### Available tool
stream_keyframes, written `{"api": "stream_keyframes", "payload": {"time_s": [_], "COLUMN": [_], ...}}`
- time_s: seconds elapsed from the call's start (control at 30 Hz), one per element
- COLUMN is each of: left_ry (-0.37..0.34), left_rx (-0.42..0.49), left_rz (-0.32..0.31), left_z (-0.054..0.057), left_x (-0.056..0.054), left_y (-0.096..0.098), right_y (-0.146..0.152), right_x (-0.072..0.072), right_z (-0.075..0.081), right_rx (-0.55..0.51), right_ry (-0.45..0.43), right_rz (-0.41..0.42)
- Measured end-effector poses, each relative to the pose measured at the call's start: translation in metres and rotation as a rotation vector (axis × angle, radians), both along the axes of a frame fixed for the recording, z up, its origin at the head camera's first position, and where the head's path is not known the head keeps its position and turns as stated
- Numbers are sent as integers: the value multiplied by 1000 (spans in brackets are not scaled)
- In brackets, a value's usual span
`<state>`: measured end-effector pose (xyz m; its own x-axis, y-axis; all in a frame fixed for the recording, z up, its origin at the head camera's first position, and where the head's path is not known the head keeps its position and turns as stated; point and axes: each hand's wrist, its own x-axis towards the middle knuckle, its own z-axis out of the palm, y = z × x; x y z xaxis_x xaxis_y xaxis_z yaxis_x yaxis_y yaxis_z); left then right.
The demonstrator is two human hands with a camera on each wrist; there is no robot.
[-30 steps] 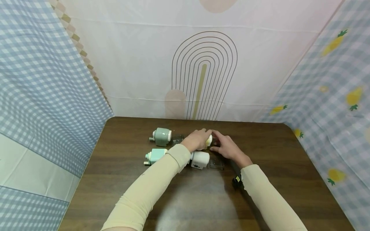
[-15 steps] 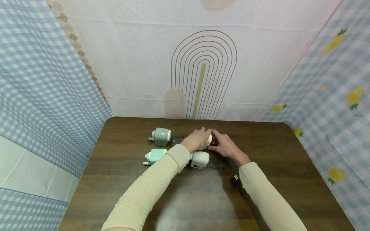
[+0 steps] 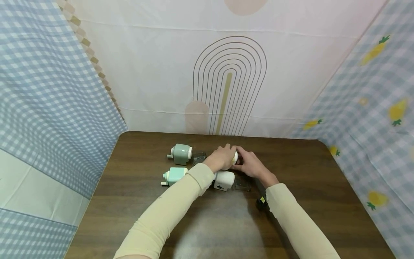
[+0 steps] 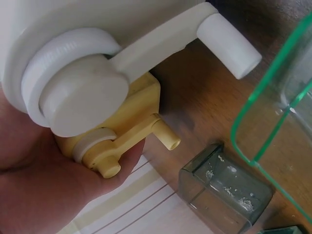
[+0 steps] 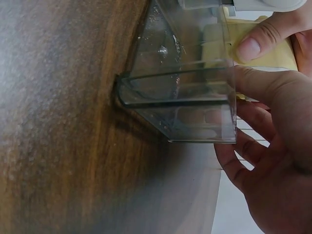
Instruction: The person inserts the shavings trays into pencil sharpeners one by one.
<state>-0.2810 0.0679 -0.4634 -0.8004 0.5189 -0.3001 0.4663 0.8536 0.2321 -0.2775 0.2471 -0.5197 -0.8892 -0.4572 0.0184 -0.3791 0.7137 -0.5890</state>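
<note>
My left hand [image 3: 221, 158] grips a yellow crank pencil sharpener [image 4: 141, 105], its small yellow crank pointing out past the palm in the left wrist view. At that sharpener's white front end, my right hand [image 3: 253, 165] curls its fingers and thumb; exactly which part they pinch is hidden. A white pencil sharpener [image 3: 224, 180] stands just nearer on the table, and its crank [image 4: 161, 41] looms large in the left wrist view. Before the right hand, a clear drawer [image 5: 180, 105] with bits of shavings partly covers the fingers.
To the left stand a grey-green pencil sharpener [image 3: 182, 154] and a mint one [image 3: 176, 175]. A smoky clear drawer [image 4: 224, 190] lies close by the left hand, beside a green-edged clear drawer [image 4: 258, 141]. A small black device [image 3: 262, 202] shows by the right sleeve.
The right thumb has drawn in toward the yellow pencil sharpener's front end, and the right forearm has shifted slightly left. The left hand and other sharpeners stay put.
</note>
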Motion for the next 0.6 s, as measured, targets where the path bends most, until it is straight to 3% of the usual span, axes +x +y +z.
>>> {"api": "stream_keyframes", "payload": {"time_s": [0.33, 0.43, 0.6], "left_ry": [11, 45, 111], "left_rx": [77, 88, 130], "left_rz": [23, -11, -39], "left_z": [-2, 0, 13], "left_x": [2, 4, 5], "left_y": [-6, -10, -18], "right_y": [2, 5, 10], "right_x": [10, 17, 26], "right_z": [12, 21, 40], "right_rx": [8, -1, 3], "right_ry": [-92, -63, 55], "right_rz": [17, 13, -21]}}
